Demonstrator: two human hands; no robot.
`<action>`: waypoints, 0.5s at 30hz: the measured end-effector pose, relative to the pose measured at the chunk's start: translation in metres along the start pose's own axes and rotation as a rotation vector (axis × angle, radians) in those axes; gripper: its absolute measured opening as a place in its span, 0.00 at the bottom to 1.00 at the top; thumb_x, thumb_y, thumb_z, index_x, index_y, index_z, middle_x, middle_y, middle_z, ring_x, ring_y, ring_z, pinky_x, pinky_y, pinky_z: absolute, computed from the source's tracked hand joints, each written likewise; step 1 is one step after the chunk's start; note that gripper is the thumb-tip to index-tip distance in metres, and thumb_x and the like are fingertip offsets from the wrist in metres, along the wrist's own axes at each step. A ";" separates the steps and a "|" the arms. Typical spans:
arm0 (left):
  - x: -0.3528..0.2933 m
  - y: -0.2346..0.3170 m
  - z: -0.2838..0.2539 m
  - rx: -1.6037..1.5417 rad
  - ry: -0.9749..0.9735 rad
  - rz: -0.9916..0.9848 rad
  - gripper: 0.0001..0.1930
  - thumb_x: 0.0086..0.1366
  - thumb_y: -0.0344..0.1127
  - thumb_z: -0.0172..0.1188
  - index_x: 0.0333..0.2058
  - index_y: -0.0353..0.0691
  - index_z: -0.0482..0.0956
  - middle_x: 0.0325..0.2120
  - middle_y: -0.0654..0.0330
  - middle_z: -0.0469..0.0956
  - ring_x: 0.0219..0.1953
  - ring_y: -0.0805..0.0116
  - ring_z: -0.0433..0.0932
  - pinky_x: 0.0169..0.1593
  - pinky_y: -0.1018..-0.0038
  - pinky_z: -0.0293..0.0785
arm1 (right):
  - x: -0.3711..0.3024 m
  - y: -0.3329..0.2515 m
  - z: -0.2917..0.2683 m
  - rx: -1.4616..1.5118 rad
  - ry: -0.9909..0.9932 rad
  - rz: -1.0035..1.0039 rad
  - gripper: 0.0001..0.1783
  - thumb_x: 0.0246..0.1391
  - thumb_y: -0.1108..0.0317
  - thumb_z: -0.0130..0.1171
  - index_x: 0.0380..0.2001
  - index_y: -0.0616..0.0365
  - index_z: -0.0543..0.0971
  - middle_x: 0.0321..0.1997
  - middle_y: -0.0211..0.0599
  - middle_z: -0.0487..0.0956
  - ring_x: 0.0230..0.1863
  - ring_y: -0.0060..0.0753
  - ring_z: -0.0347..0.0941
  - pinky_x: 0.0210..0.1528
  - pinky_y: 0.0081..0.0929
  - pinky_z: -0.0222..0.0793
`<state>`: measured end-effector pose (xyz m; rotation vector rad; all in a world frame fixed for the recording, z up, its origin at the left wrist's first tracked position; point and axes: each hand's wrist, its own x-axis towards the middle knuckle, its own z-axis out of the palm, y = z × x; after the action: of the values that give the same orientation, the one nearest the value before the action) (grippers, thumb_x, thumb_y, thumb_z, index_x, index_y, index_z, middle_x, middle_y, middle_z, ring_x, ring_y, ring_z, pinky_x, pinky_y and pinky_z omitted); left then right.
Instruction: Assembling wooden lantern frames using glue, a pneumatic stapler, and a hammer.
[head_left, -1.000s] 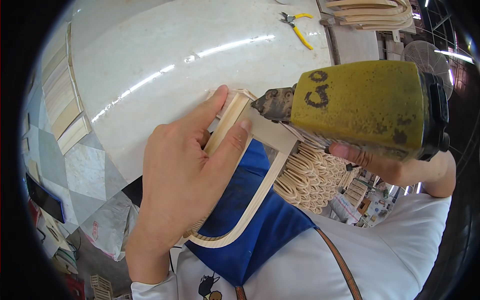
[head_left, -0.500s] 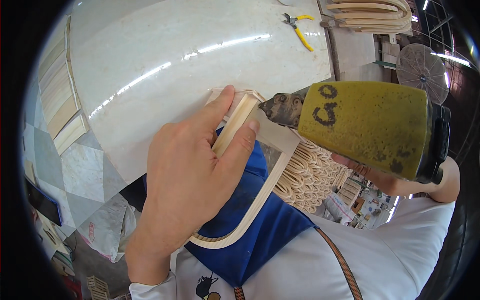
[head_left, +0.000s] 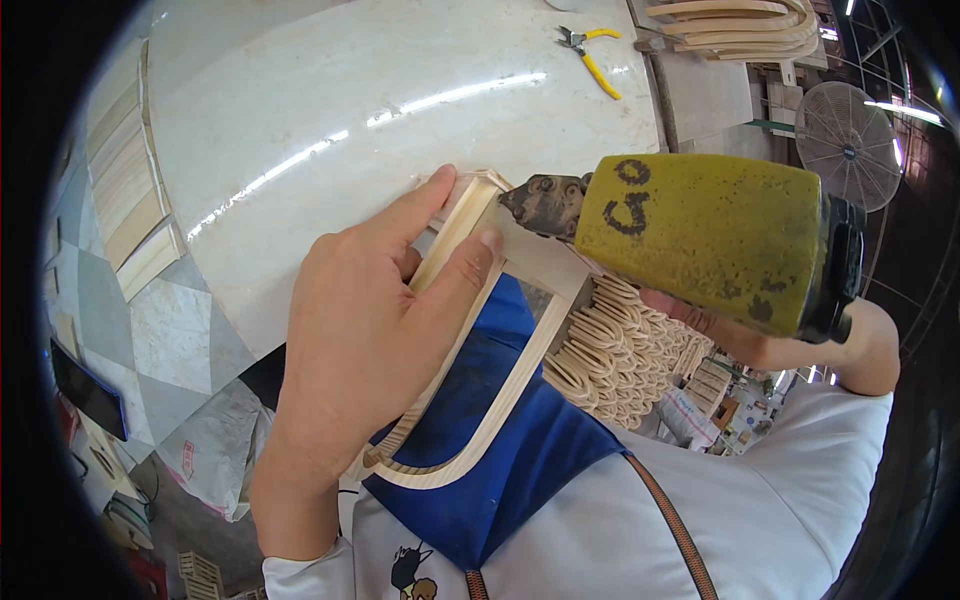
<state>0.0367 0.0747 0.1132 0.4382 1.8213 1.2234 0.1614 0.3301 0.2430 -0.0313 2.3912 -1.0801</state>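
My left hand (head_left: 360, 330) grips a pale U-shaped wooden frame (head_left: 522, 385), fingers over its far end and thumb pressing the near limb. A flat wooden crosspiece (head_left: 540, 255) spans the frame's two ends at the worktable's edge. The rounded bend points toward my body, over a blue apron (head_left: 500, 345). From the right, my right hand (head_left: 740, 340) holds a worn yellow-green nail gun (head_left: 700, 240), whose body hides most of the grip and fingers. Its dark nose lies right at the frame's far corner; whether it touches the wood I cannot tell.
Yellow-handled cutting pliers (head_left: 592, 62) lie on the pale worktable (head_left: 300, 90). Bent wooden pieces (head_left: 740, 30) sit at the far right, near a fan (head_left: 847, 150). Many more U-shaped pieces (head_left: 620, 350) are stacked below right. Flat boards (head_left: 130, 190) line the left.
The nail gun and my right arm have shifted slightly left and up in the picture. The frame and my left hand have moved a little left too, with the grip kept.
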 end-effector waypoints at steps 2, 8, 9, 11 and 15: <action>0.000 -0.002 0.000 -0.034 -0.005 -0.018 0.25 0.67 0.33 0.67 0.60 0.29 0.78 0.29 0.57 0.82 0.21 0.78 0.69 0.24 0.85 0.64 | 0.002 -0.008 -0.002 -0.633 -0.127 -0.199 0.21 0.55 0.69 0.67 0.53 0.44 0.80 0.52 0.29 0.80 0.56 0.33 0.73 0.54 0.35 0.74; 0.002 -0.008 0.001 -0.018 -0.009 0.018 0.28 0.64 0.32 0.69 0.61 0.29 0.77 0.37 0.53 0.86 0.27 0.74 0.79 0.31 0.84 0.76 | -0.011 -0.007 -0.005 -1.278 -0.287 -0.398 0.30 0.57 0.67 0.67 0.64 0.44 0.76 0.66 0.33 0.76 0.70 0.37 0.66 0.61 0.38 0.74; 0.002 -0.008 0.001 -0.002 -0.008 0.036 0.29 0.63 0.31 0.70 0.62 0.29 0.76 0.38 0.52 0.87 0.29 0.73 0.81 0.33 0.84 0.77 | -0.013 -0.006 -0.005 -1.283 -0.298 -0.400 0.31 0.58 0.66 0.66 0.66 0.44 0.75 0.69 0.34 0.75 0.74 0.38 0.64 0.63 0.39 0.74; 0.003 -0.007 0.002 0.002 -0.007 0.018 0.29 0.62 0.31 0.71 0.62 0.30 0.77 0.38 0.52 0.87 0.29 0.73 0.81 0.33 0.84 0.77 | -0.010 -0.007 -0.002 -1.289 -0.294 -0.388 0.28 0.59 0.66 0.67 0.63 0.44 0.77 0.69 0.32 0.76 0.70 0.37 0.68 0.63 0.37 0.75; -0.006 -0.001 0.002 0.009 0.023 -0.027 0.31 0.60 0.31 0.72 0.62 0.32 0.77 0.39 0.51 0.87 0.31 0.73 0.82 0.34 0.84 0.77 | -0.002 -0.017 0.001 -1.331 -0.280 -0.372 0.19 0.61 0.66 0.67 0.56 0.47 0.84 0.68 0.25 0.78 0.59 0.31 0.81 0.62 0.29 0.78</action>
<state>0.0416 0.0710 0.1147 0.4050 1.8469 1.2069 0.1602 0.3178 0.2549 -1.0087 2.4156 0.5313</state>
